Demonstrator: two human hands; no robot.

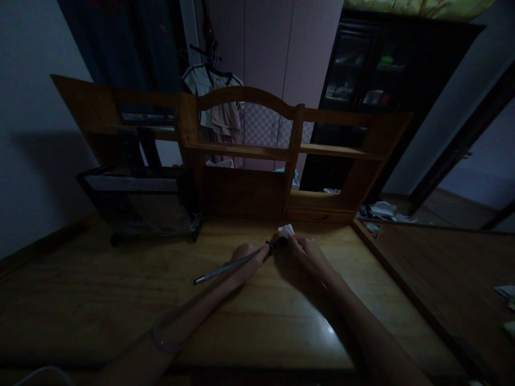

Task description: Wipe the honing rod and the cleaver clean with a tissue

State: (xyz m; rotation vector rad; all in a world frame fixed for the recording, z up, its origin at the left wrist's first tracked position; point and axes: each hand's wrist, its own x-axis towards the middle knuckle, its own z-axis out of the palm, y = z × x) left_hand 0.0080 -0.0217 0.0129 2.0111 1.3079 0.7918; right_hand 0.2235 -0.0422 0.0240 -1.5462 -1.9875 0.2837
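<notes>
Fingers (pixel 243 250) curled, slim rod (pixel 226 269), crumpled tissue (pixel 286 231)

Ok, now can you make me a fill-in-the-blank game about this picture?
1. The left hand holds a thin rod, and the right hand holds a crumpled wad colored ____.
2. The bracelet is on the person's ____ arm.
3. The desk and the shelf unit on it are made of ____.
4. The small drawer is at the shelf unit's ____ side in the picture.

Missing words: white; left; wood; right.
</notes>
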